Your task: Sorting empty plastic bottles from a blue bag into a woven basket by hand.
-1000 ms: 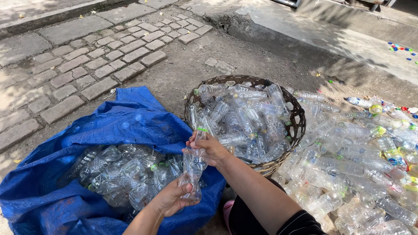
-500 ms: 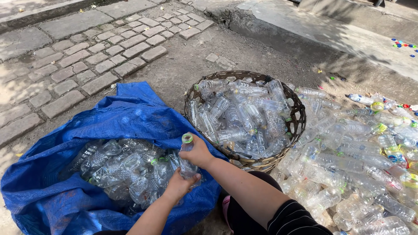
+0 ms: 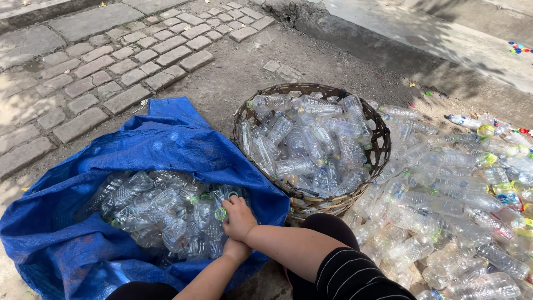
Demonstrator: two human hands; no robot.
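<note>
on the bare dirt ground, beside a strip of grey paving stones, a big blue sack is lying open with its mouth facing the person, and a heap of crushed clear plastic bottles is sitting inside it. just to the right of the sack a round woven basket is standing upright, filled to the rim with more clear bottles. further right a loose pile of bottles is spreading over the ground, some of them carrying yellow or green caps.

both arms are reaching from the bottom edge into the mouth of the sack. the right hand, coming in from a black striped sleeve, is curling closed over a crushed clear bottle with a green neck ring, pressing it against the heap at the right side of the sack's opening, close to the basket. the left hand is lying directly beneath the right wrist and is almost wholly covered by it, so i cannot tell whether it is open or gripping anything; only its wrist end is showing, touching the right forearm, right at the edge of the bottle heap.
</note>
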